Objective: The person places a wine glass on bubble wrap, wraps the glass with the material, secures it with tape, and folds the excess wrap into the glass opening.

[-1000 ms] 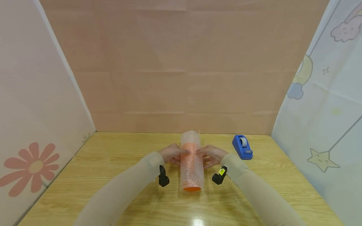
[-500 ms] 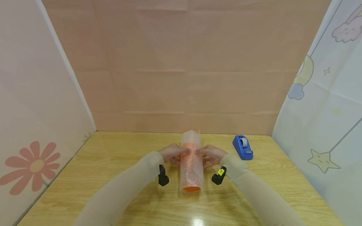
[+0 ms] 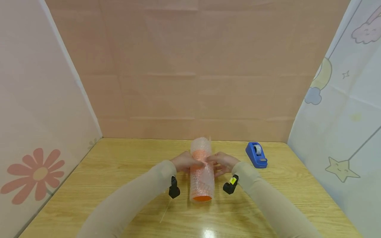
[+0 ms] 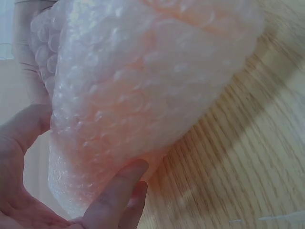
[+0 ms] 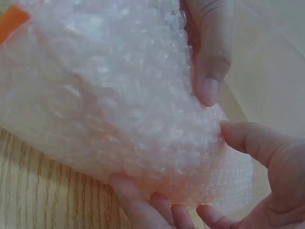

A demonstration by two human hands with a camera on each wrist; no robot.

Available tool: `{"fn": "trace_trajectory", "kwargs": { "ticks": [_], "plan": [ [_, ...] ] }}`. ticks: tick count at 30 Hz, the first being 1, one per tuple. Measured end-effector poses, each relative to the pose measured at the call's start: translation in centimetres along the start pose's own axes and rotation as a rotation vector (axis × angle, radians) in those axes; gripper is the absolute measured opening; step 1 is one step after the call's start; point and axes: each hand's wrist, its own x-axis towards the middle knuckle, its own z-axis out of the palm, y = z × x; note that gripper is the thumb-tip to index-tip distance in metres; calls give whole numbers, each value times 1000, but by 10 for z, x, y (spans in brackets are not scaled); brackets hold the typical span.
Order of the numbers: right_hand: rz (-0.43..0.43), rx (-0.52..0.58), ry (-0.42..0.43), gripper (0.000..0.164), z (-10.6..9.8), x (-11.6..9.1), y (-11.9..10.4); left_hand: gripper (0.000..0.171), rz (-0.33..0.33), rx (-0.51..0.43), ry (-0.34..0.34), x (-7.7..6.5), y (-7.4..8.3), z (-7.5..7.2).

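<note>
A roll of bubble wrap [image 3: 202,185] lies lengthwise on the wooden table, with something orange showing through it and at its near end. My left hand [image 3: 185,161] grips it from the left, thumb laid across the top and fingers down the side. From the right, my right hand [image 3: 224,161] holds the same roll, its thumb close to the left thumb. In the left wrist view, the fingertips [image 4: 136,169] press the bubbly wrap [image 4: 128,95] low down. The right wrist view has the right thumb [image 5: 243,136] on top and the other fingers curled below.
A blue tape dispenser [image 3: 256,155] with a roll of tape stands at the back right of the table [image 3: 125,165]. A thin pale strip [image 3: 165,211] lies left of the roll's near end. Fabric walls enclose the back and both sides.
My left hand has shifted a little to the right, and its thumb reaches further across the top of the roll. The right hand and the roll stay nearly where they were.
</note>
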Motion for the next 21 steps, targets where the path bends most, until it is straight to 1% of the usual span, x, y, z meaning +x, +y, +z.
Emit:
{"fn": "trace_trajectory", "kwargs": {
  "ticks": [2,5,7,9,11,13,17,21],
  "plan": [
    [-14,-6,-19,42,-1,0,1,51,5,22,13,-1,1,1],
    [-48,11,-85,45,-6,0,4,51,-3,39,23,0,0,2],
    [-65,60,-141,50,-10,1,8,53,-3,38,20,0,0,3],
    [-69,132,-182,51,-15,3,13,54,0,32,17,0,0,3],
    [-62,197,-197,49,-19,4,17,54,1,32,19,0,0,3],
    [-46,237,-192,44,-20,6,21,54,1,32,18,-1,0,3],
    [-25,256,-172,46,-17,7,24,53,4,26,15,-2,0,3],
    [-29,269,-210,53,-15,7,23,54,9,2,8,-2,1,2]
  ]
}}
